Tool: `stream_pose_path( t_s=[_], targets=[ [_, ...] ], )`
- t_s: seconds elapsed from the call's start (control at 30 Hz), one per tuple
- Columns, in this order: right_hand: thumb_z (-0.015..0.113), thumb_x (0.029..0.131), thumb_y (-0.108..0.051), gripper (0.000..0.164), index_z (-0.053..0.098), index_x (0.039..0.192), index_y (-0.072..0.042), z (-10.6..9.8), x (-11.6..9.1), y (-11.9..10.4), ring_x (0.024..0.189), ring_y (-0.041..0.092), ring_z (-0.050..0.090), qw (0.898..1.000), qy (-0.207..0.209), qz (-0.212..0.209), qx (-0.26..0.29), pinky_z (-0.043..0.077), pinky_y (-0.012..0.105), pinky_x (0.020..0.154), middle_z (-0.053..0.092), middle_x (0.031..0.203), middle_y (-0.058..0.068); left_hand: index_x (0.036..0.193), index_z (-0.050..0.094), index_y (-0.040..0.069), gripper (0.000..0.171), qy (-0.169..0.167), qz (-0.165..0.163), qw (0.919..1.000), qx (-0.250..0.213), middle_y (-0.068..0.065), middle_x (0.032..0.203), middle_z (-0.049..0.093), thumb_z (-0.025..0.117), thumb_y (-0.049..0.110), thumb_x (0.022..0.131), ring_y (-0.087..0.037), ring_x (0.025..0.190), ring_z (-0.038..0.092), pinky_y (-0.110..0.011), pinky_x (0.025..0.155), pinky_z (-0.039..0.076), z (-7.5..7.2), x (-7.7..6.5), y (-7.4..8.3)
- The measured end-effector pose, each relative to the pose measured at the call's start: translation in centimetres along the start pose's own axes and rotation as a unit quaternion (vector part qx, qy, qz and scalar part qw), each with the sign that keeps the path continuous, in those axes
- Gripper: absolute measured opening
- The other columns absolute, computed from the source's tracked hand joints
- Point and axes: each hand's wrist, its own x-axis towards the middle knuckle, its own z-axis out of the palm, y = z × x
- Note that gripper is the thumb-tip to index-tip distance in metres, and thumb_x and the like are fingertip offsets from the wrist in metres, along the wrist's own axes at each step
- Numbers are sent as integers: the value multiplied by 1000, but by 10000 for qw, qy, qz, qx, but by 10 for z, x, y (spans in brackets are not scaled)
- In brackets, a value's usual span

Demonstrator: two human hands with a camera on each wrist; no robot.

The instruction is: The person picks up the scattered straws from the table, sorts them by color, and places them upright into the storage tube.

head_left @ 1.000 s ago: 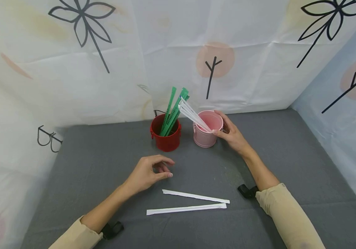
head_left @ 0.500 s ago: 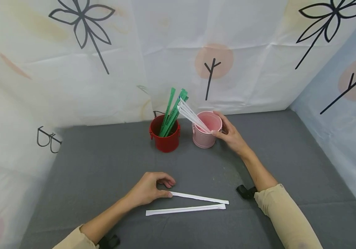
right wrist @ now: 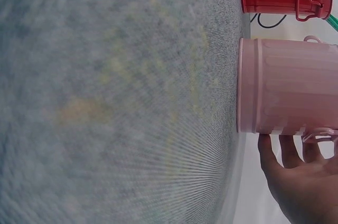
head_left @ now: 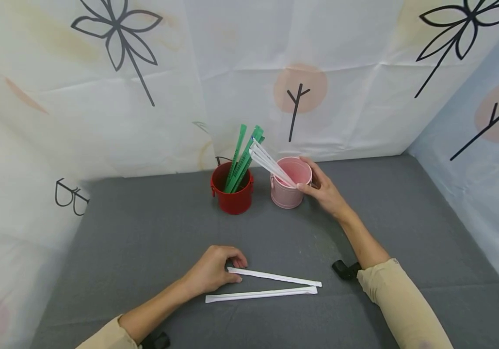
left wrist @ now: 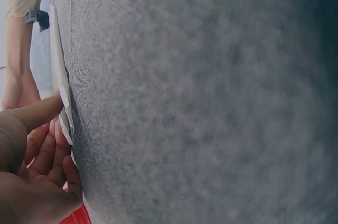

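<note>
My left hand (head_left: 212,271) is at the left end of the farther of two white paper-wrapped straws (head_left: 275,277) on the table, thumb and fingers on either side of it. In the left wrist view the thumb (left wrist: 45,112) touches a wrapped straw (left wrist: 57,55). A second wrapped straw (head_left: 260,294) lies nearer the front. My right hand (head_left: 325,193) holds the small pink bucket (head_left: 285,198) at its right side, thumb at the front rim; the right wrist view shows its fingertips against the wall. Several white-wrapped straws (head_left: 268,162) lean left inside the bucket.
A red bucket (head_left: 233,204) with several green-wrapped straws (head_left: 245,162) stands just left of the pink one. The grey cloth-covered table (head_left: 144,223) ends at a white printed backdrop (head_left: 232,97) behind the buckets.
My left hand has come down toward the front and reached the farther straw, its thumb shifting to the straw's near side. The right hand and the pink bucket have stayed in place.
</note>
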Motion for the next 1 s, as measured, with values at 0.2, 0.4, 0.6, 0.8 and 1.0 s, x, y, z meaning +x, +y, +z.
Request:
stream_pose_path(
  t_s=[0.2,0.4,0.6,0.8,1.0],
  targets=[
    [62,94,-3,73,29,157,-19,-1,0,-2,140,27,35,10000,-10,-7,28,33,32,107,34,156,10,86,71,21,22,135,118,9998,71,17,78,61,84,6,78,0,73,58,-22,69,50,2,1,1],
    [63,94,-4,74,29,157,-20,-1,0,-2,140,27,35,10000,-19,10,-18,31,36,110,33,156,9,91,70,21,16,143,80,9998,133,12,85,64,75,6,88,-2,79,58,-23,72,51,-1,1,2],
    [63,94,-3,73,29,157,-19,-1,0,0,140,27,35,10000,-10,-21,-21,31,34,110,34,155,9,89,71,24,20,364,4,9993,4,14,85,65,76,5,86,-4,77,58,-24,67,50,-11,2,3],
    [62,94,-2,74,29,157,-19,-1,0,1,141,28,34,10000,11,-77,-16,29,42,112,34,155,11,98,72,21,21,395,-201,9980,-444,3,88,72,75,3,87,-8,74,65,-24,66,52,-24,4,8],
    [62,94,-1,74,29,157,-19,-1,1,2,141,26,33,10000,11,-71,41,28,39,113,34,155,10,100,74,17,22,878,-236,9930,-748,-1,91,73,74,0,87,-13,76,71,-25,69,56,-36,5,13]
  ],
)
